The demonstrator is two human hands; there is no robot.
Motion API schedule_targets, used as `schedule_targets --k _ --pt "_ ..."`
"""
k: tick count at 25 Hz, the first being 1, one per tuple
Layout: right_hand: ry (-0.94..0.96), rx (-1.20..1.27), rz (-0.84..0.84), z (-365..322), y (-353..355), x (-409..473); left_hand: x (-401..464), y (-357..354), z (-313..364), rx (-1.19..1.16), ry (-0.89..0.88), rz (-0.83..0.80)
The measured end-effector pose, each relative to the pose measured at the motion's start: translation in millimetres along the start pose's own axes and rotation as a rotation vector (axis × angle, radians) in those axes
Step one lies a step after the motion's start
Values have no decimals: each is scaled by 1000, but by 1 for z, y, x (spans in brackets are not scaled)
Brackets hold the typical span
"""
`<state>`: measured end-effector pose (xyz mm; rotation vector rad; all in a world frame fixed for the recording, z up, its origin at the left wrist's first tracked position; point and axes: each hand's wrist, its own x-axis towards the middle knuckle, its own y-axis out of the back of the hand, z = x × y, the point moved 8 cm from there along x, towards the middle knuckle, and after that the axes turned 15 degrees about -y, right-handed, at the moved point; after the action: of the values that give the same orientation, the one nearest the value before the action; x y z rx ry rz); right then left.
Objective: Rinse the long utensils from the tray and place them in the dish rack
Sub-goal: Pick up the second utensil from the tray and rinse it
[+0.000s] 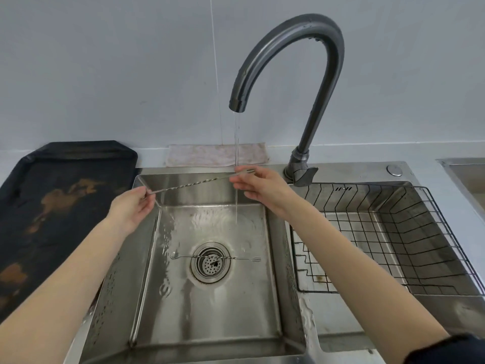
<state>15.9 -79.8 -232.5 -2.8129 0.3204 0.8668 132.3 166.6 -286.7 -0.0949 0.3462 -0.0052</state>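
A long twisted metal utensil (194, 183) stretches level above the sink, with one end under the running water. My left hand (132, 210) pinches its left end. My right hand (258, 189) holds its right end, where the stream from the grey tap (288, 67) falls. A second long utensil (236, 258), with a small spoon on one end and a fork on the other, lies on the sink floor across the drain strainer (211, 264). The black tray (60, 195) sits to the left with nothing on it. The black wire dish rack (409, 232) stands to the right, holding no utensils.
The steel sink basin (210, 311) is wet. A folded cloth (210, 155) lies behind it against the wall. Part of another steel basin (464, 177) shows at the far right. Water pools on the rim by the rack.
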Motion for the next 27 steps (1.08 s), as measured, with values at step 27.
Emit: schedule_targets --k 27 --pt "209 -17 160 -57 -11 -12 -71 -155 -2 756 -590 -641"
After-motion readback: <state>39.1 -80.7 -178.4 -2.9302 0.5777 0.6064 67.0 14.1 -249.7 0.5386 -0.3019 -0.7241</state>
